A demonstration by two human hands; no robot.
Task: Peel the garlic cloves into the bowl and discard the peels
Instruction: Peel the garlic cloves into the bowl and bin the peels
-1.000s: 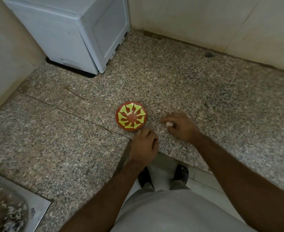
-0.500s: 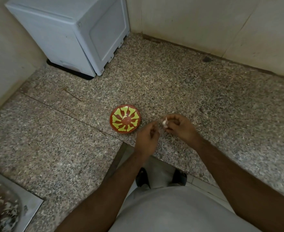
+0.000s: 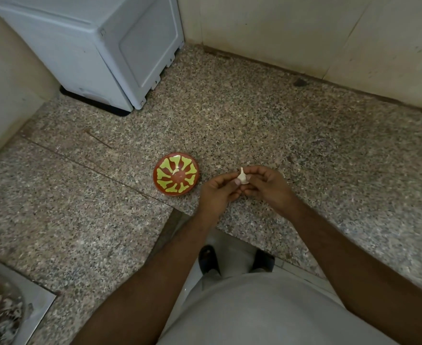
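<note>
A small red bowl (image 3: 176, 174) with a yellow-green pattern sits on the speckled granite counter (image 3: 254, 125), with a pale garlic piece (image 3: 175, 172) at its centre. Just right of the bowl, above the counter's front edge, both hands meet around a white garlic clove (image 3: 241, 177) with its pointed tip up. My right hand (image 3: 267, 186) pinches the clove from the right. My left hand (image 3: 217, 192) pinches it from the left with thumb and fingertips.
A white appliance (image 3: 93, 46) stands at the back left corner against the wall. A steel sink (image 3: 8, 312) holding peel scraps lies at the lower left. Below the counter edge I see my feet in dark sandals (image 3: 208, 260).
My right hand lifted the clove off the counter. My left hand rose from the counter edge and joined it, so both now pinch the clove.
</note>
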